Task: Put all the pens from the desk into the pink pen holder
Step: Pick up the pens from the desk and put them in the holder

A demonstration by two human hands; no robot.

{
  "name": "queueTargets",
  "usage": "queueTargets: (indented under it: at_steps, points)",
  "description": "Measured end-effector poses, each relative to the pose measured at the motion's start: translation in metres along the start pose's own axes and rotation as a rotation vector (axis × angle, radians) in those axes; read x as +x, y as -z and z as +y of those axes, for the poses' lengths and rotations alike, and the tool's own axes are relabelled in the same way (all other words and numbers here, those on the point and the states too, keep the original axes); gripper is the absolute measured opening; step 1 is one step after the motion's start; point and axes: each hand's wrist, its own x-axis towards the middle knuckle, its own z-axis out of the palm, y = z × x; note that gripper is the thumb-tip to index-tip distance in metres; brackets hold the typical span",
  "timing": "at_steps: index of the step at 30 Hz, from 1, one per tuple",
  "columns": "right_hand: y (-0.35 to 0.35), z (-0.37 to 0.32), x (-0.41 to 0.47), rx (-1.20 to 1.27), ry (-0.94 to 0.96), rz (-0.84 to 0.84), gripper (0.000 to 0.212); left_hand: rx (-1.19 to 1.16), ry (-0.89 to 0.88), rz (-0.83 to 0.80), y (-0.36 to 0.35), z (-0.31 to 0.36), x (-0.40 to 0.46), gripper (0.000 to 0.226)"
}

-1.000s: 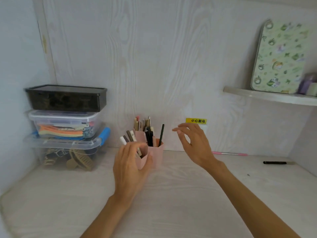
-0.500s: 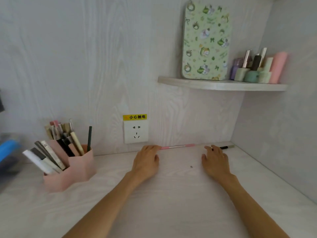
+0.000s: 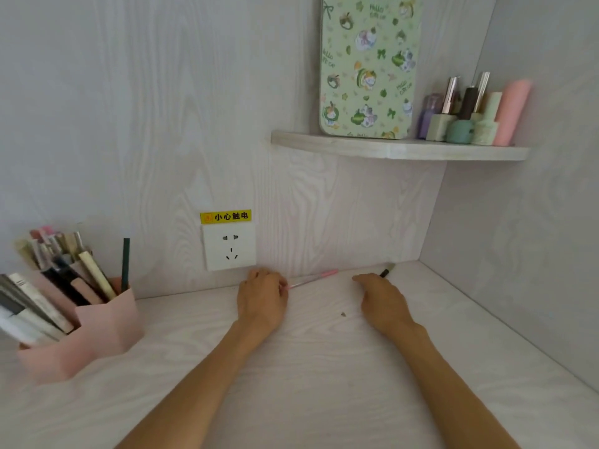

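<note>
Fingers of my left hand (image 3: 262, 299) are curling onto the pink pen (image 3: 312, 278), right hand (image 3: 384, 303) reaching loosely toward the black pen (image 3: 385, 272); next I'm lifting both into the holder (image 3: 107, 322).

Left grip (image 3: 262, 298) and right grip (image 3: 382, 303) palm-down

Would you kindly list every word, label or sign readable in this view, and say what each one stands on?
"小心触电": black characters on the yellow warning sticker above the white wall socket.
"Hello Cute Cat": faint green script on the green cartoon-patterned board, partly blurred, reading uncertain.
Markings on pens in the pink pen holder: too small to read.
</note>
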Motion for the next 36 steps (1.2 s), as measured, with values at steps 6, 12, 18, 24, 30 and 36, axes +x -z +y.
queueTargets:
  at_steps: [6,12,18,24,30,36]
  points:
    - [0.002,-0.035,-0.010,0.008,0.096,0.083,0.022,-0.118,-0.013,0.123,0.034,-0.022,-0.049,0.017]
    - [-0.022,-0.107,-0.037,0.198,0.190,-0.027,0.016,-0.362,0.048,0.314,0.099,-0.052,-0.103,0.010]
    - [-0.048,-0.174,-0.064,0.313,0.348,-0.129,0.015,-0.523,0.024,0.525,0.179,-0.076,-0.136,0.026]
    - [-0.064,-0.208,-0.078,0.322,0.538,-0.174,0.023,-0.387,-0.059,0.920,0.264,-0.091,-0.132,0.024]
    - [-0.068,-0.192,-0.074,0.377,0.465,-0.091,0.024,-0.079,-0.039,0.995,0.290,-0.116,-0.108,0.016]
    - [-0.066,-0.186,-0.066,0.294,0.474,-0.014,0.023,0.085,0.030,0.764,0.252,-0.140,-0.085,0.021]
